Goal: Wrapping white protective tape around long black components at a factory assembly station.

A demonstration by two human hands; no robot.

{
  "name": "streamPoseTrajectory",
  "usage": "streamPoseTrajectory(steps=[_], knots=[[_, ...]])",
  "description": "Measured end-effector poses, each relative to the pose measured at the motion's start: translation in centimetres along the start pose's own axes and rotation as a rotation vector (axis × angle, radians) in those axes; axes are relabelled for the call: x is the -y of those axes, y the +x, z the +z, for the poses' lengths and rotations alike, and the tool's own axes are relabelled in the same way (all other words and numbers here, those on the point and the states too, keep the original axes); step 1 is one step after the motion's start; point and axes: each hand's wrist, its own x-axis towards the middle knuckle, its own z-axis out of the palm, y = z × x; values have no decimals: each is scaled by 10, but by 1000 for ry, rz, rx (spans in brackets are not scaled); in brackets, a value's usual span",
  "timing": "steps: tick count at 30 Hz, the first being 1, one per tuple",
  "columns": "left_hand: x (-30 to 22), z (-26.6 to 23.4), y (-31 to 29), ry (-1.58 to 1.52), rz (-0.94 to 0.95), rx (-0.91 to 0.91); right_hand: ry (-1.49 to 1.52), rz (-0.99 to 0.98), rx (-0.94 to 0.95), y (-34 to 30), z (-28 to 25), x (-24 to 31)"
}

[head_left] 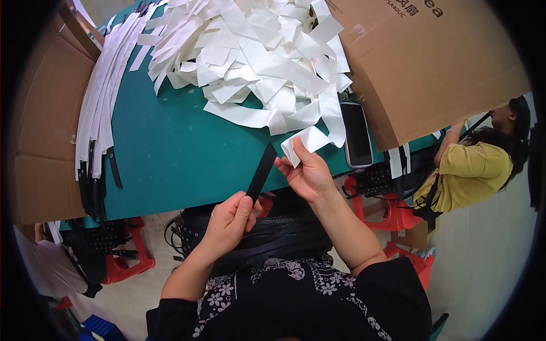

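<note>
My left hand (228, 220) is closed round the lower part of a flat black strap (262, 173), whose free end points up and away from me. To its right, my right hand (309, 172) pinches the end of a white paper strip (311, 139) between thumb and fingers. That strip curves away to the right and up toward a big tangled heap of white strips (244, 62) on the green table (165, 153). A small gap lies between the black strap's tip and the white strip. Both hands are above the table's near edge.
A phone (357, 135) lies right of the strips, beside a large cardboard box (432, 62). Long black straps covered in white strips (108, 91) lie at the left, next to another box (48, 125). Black straps fill my lap (256, 241). A person in yellow (475, 170) sits at right.
</note>
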Motion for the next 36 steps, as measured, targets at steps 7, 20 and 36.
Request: streamPoseTrajectory(steps=[7, 20, 36], knots=[[-4, -5, -5, 86, -60, 86, -56, 19, 85, 3, -12, -1], [-2, -38, -11, -109, -383, 303, -837, -144, 184, -1, -7, 18], [-3, -25, 6, 56, -381, 274, -852, 4, 262, -9, 5, -29]])
